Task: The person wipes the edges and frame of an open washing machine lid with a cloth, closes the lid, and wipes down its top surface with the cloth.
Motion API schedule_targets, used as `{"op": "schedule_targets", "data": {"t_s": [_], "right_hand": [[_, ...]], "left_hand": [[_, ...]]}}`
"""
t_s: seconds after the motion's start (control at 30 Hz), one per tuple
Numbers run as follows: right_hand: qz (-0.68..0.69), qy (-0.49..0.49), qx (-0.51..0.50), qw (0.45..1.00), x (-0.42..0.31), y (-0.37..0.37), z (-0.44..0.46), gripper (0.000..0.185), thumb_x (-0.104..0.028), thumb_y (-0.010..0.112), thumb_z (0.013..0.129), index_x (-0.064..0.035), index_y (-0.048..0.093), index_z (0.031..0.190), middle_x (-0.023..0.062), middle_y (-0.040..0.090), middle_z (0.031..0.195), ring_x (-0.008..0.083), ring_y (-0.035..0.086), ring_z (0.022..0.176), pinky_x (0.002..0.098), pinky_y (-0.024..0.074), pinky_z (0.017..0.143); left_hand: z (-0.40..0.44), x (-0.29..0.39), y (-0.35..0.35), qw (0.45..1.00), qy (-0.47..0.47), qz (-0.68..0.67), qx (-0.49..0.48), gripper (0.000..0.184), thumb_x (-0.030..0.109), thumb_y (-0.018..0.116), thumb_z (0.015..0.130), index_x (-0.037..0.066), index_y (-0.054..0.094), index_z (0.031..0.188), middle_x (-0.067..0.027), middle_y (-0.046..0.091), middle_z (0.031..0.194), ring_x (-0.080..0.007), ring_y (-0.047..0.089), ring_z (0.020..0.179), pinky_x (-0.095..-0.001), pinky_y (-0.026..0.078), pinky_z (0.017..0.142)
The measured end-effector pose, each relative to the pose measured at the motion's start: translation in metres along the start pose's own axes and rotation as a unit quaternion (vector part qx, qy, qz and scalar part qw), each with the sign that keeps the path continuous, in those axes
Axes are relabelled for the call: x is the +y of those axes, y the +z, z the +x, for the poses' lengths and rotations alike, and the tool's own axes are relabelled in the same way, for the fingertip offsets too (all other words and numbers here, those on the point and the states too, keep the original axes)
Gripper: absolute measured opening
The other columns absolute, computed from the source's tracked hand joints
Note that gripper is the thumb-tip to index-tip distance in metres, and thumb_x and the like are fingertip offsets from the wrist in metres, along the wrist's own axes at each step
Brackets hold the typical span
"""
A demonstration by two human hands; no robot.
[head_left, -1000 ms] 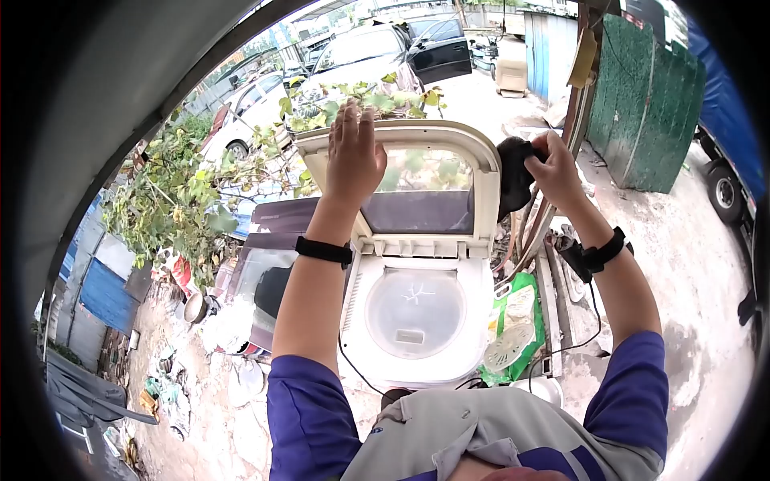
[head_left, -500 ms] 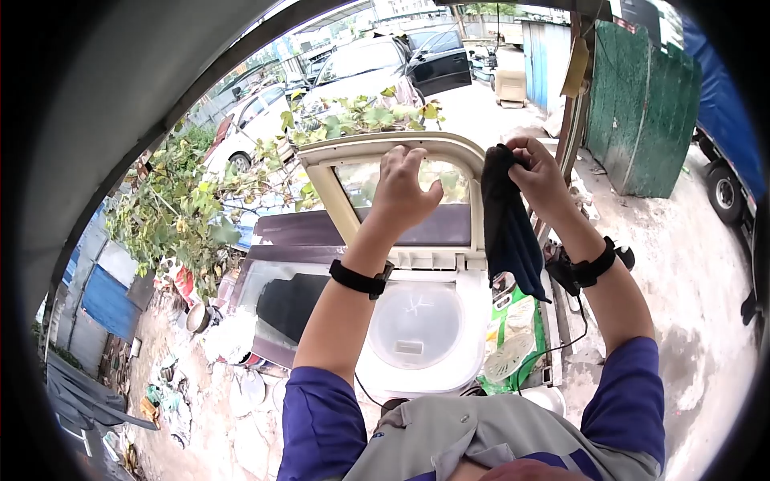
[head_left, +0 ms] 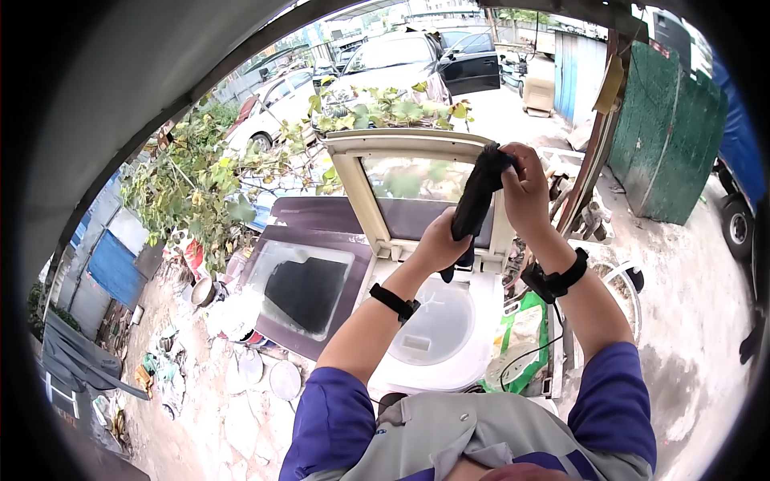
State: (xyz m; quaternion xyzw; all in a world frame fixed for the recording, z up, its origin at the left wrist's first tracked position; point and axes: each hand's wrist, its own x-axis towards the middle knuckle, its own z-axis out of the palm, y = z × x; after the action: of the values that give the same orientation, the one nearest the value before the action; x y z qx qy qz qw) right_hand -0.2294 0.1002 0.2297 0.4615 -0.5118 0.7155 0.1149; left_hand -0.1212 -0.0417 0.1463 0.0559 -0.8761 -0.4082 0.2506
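Observation:
A dark cloth (head_left: 476, 192) hangs between my two hands, in front of the raised lid's right side. My right hand (head_left: 525, 180) pinches its upper end. Lower down, my left hand (head_left: 437, 243) is closed round the cloth's lower part. The cream-framed lid (head_left: 417, 143) with a see-through window stands upright. Below it lies the white machine top with a round translucent inner cover (head_left: 437, 325), partly hidden by my left forearm.
A purple panel with a dark window (head_left: 309, 293) is left of the machine. Leafy vines (head_left: 196, 172) grow behind it. A green bag (head_left: 525, 341) lies to the right. Further off are parked cars (head_left: 393, 56), a green metal sheet (head_left: 666, 136) and a blue truck.
My left hand has left the lid's top edge, come down to the right and taken hold of the cloth. My right hand has brought the cloth from beside the lid to in front of it.

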Motion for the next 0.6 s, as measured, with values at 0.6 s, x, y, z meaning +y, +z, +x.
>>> {"op": "schedule_targets", "data": {"t_s": [0.6], "right_hand": [[-0.452,-0.334,-0.112,0.82,0.019,-0.001,0.021,0.024,-0.004,0.064,0.079,-0.0107,0.067,0.101,0.0041,0.055,0.095,0.0238,0.06,0.092,0.0337,0.0543,0.075]], "left_hand": [[0.03,0.032,-0.056,0.959,0.109,-0.187,0.185,0.05,-0.011,0.051,0.083,0.009,0.057,0.129,-0.0041,0.067,0.105,-0.0143,0.063,0.094,-0.026,0.05,0.086]]}}
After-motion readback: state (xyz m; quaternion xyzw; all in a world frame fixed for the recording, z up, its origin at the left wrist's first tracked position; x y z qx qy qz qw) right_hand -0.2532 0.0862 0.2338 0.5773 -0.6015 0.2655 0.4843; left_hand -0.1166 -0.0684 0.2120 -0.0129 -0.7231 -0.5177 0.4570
